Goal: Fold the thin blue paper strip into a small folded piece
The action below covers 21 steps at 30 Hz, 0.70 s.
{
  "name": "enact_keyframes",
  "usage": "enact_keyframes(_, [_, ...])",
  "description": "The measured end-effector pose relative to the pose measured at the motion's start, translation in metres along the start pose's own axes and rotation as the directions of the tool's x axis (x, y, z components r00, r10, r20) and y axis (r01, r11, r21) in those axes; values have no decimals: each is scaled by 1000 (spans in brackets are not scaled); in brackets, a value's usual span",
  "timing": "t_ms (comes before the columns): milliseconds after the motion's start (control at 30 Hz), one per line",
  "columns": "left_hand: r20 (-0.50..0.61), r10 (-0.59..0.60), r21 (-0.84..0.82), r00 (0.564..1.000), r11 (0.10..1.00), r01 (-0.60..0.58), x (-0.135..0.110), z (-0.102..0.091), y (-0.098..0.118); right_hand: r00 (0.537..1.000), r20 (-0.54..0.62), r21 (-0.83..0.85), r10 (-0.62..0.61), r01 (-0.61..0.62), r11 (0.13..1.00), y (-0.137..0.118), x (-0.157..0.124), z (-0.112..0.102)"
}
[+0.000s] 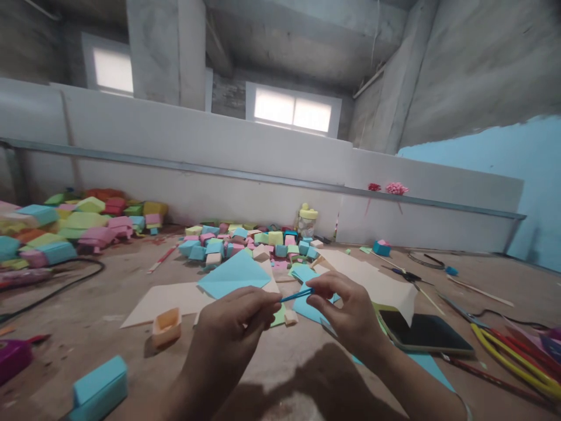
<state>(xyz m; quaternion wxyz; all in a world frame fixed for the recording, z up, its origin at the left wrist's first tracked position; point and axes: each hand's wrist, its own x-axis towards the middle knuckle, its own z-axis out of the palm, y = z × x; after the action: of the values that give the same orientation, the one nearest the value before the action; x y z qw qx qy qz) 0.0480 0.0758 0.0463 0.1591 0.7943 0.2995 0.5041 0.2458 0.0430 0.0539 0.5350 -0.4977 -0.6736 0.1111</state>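
A thin, dark blue strip [297, 295] stretches between my two hands above the work surface; whether it is paper or something else I cannot tell. My left hand [239, 318] pinches one end between thumb and fingers. At the other end, the fingertips of my right hand [344, 304] are closed on it. Behind my left hand lies a folded light blue paper sheet [236, 276] on cream paper [164, 301]. More light blue paper [309, 307] lies under and behind the strip. A small orange paper box [167, 327] stands left of my left hand.
Small coloured paper boxes are heaped at the back [213, 248] and far left [94, 225]. A phone [427, 332] and yellow-handled scissors [511, 359] lie at the right. A light blue paper box [100, 389] is front left. A black cable [83, 275] crosses the left side.
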Motion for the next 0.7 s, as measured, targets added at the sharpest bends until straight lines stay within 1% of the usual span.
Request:
enact_keyframes(67, [12, -115, -59, 993, 992, 116, 1, 2, 5, 999, 12, -20, -36, 37, 999, 0, 1, -1])
enact_keyframes(133, [32, -236, -119, 971, 964, 239, 3, 3, 9, 998, 16, -31, -58, 59, 998, 0, 1, -1])
enact_keyframes(233, [92, -393, -215, 915, 889, 403, 6, 4, 13, 999, 15, -41, -46, 47, 998, -1, 1, -2])
enact_keyframes(333, [185, -500, -306, 846, 789, 533, 8, 6, 12, 1000, 15, -37, 23, -22, 999, -2, 1, -4])
enact_keyframes(433, [283, -549, -374, 786, 692, 618, 11, 9, 9, 990, 37, 3, 135, -135, 991, -1, 1, -4])
enact_keyframes(500, [324, -563, -396, 760, 649, 650, 13, 9, 6, 975, 90, 49, 202, -207, 977, -1, 3, -3])
enact_keyframes(600, [360, -580, -409, 731, 606, 682, 15, 8, 2, 961, 161, 106, 226, -245, 964, -1, 5, -1])
enact_keyframes(700, [388, -586, -415, 712, 578, 702, 14, 7, 1, 958, 164, 134, 234, -257, 957, 0, 4, 2])
